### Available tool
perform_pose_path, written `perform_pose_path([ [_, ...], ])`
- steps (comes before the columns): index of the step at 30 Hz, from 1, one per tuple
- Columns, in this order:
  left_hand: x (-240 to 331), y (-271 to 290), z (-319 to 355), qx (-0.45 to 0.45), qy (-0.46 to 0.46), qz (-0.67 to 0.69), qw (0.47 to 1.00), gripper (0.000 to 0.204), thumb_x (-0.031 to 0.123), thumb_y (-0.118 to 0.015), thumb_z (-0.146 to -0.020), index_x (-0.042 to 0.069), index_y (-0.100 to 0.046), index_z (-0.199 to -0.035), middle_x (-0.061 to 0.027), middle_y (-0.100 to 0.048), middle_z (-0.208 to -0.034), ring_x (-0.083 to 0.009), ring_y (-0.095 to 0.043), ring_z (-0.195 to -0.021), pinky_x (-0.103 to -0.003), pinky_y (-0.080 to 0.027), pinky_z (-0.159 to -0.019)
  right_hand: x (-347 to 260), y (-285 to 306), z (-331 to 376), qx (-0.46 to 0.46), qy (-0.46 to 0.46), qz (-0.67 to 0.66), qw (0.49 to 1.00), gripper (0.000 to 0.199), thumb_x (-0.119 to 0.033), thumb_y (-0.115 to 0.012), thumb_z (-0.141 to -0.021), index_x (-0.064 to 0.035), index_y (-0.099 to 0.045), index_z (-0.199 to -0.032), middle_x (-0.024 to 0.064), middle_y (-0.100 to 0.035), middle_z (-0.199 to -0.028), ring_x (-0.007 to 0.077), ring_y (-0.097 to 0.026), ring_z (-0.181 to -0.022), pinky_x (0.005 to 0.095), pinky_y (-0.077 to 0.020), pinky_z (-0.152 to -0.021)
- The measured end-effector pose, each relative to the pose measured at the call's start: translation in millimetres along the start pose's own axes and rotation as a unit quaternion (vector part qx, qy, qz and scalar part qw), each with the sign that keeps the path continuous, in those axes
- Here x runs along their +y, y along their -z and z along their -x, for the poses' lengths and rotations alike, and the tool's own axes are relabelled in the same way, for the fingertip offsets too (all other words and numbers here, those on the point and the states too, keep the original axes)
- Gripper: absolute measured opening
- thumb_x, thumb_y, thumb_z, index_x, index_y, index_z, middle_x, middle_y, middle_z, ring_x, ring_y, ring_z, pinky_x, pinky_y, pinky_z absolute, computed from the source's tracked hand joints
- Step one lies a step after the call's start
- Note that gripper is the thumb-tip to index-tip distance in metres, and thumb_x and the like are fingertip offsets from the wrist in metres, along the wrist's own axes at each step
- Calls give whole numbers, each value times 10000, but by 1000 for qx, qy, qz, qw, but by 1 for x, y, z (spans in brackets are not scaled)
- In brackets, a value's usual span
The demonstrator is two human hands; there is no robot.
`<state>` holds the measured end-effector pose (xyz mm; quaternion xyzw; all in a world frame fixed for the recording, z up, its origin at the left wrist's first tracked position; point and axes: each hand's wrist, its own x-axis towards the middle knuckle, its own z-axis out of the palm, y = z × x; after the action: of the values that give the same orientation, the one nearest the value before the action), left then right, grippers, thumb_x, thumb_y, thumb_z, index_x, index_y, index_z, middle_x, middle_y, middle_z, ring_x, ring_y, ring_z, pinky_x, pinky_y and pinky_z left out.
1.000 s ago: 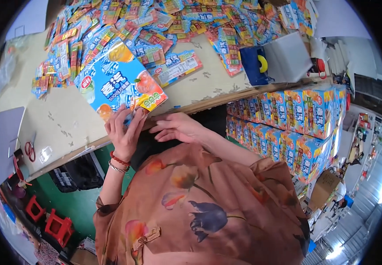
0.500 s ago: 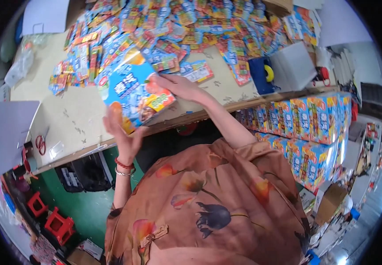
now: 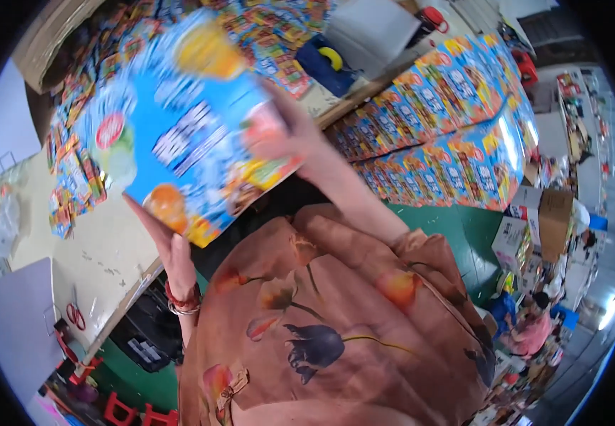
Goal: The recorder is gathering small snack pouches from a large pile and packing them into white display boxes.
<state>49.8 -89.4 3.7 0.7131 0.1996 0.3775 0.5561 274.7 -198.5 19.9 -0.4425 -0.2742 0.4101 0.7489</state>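
A blue snack carton (image 3: 201,142) printed with fruit is held up, tilted, above the table's front edge, partly smeared by motion. My left hand (image 3: 169,238) grips its lower left corner, thumb in front and the other fingers mostly hidden behind the box. On the right side edge my right hand (image 3: 289,131) is closed around the carton, its fingertips blurred or out of sight. Behind the carton, many small colourful snack packets (image 3: 265,42) lie heaped over the table (image 3: 101,248).
At the right, blue and orange cartons (image 3: 456,170) stand in two stacked rows. Scissors with red handles (image 3: 75,312) lie on the table's left part. A blue pouch with a yellow ring (image 3: 328,64) rests by a grey board (image 3: 371,32). A person (image 3: 531,330) sits far right.
Both hands have lifted the carton up and closer, so it looks larger. My left hand now closes on its corner. My view has swung right, bringing more stacked cartons in.
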Motion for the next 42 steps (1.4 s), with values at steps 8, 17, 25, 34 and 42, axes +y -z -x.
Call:
perform_pose_path([
  [8, 32, -95, -55, -201, -176, 17, 963, 520, 72, -602, -877, 34, -448, -1373, -193, -297, -1491, -343, -307, -1374, -442, -269, -1103, -186, 112, 205, 442, 362, 48, 819, 735, -250, -660, -759, -139, -355, -1418, 137, -496, -1306, 325, -526, -1142, 513, -465, -915],
  [17, -4, -81, -31, -204, -132, -126, 962, 340, 30, -559, -901, 45, -588, -1239, -147, -435, -1406, -280, -417, -1311, -382, -324, -1073, -170, 237, 435, 596, 458, 173, 636, 587, -278, -664, -857, -68, -390, -1332, 124, -523, -1240, 259, -571, -1084, 362, -545, -822],
  [25, -18, -82, -19, -183, -17, -118, 976, 276, 6, -512, -933, 20, -617, -1187, -129, -545, -1287, -217, -524, -1194, -301, -403, -994, -10, 423, 493, 670, 289, 20, 684, 412, -84, -650, -804, -29, -525, -1193, 108, -618, -1078, 229, -631, -959, 377, -546, -774],
  [34, -13, -86, -3, -198, -11, -162, 967, 208, 23, -516, -940, -8, -637, -1107, -89, -643, -1116, -163, -596, -1023, -252, -444, -878, 26, 526, 419, 539, 235, -114, 801, 472, -142, -636, -847, -99, -470, -1287, 38, -587, -1124, 220, -595, -1042, 376, -508, -875],
  [42, -55, -73, 25, -116, 108, -97, 983, 179, 26, -548, -928, -10, -650, -1071, -60, -667, -1007, -109, -602, -903, -224, -465, -768, 43, 590, 475, 610, 120, 186, 761, 644, -555, -576, -842, -138, -490, -1325, -24, -563, -1078, 108, -510, -782, 283, -401, -544],
])
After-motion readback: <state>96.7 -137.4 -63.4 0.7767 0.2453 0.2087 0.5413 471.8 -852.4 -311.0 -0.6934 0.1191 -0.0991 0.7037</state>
